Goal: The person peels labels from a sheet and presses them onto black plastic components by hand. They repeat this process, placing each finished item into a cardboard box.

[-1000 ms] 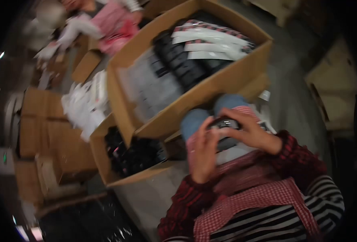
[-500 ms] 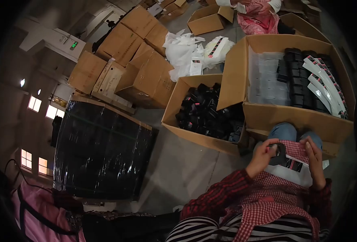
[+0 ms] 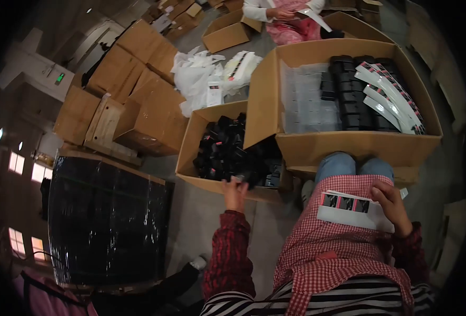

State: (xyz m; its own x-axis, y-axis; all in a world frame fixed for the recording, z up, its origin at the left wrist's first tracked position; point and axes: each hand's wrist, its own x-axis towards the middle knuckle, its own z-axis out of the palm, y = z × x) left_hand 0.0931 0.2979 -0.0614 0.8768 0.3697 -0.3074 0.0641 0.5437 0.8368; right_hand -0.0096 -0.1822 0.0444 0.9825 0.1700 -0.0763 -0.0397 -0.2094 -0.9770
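Observation:
My left hand [image 3: 235,190] is at the near edge of a smaller open carton [image 3: 212,184] full of black pieces [image 3: 225,145]; its fingers are bent against a dark piece, and what they hold is hard to make out. My right hand [image 3: 392,205] is above my lap at the right end of a white label strip [image 3: 354,217] with black and pink labels, its thumb and fingers bent together. The strip lies on the red checked apron [image 3: 301,237].
A large open carton [image 3: 359,146] in front of my knees holds clear trays, black pieces and curved label strips [image 3: 391,95]. Stacked cartons [image 3: 151,118] and a wrapped dark pallet [image 3: 109,221] are at the left. Another person [image 3: 291,21] sits at the top; someone's leg [image 3: 180,279] shows lower left.
My left hand has moved from my lap, where it held a black piece, left to the smaller carton. My right hand stays by the strip. The view has shifted; the other person now holds a white strip.

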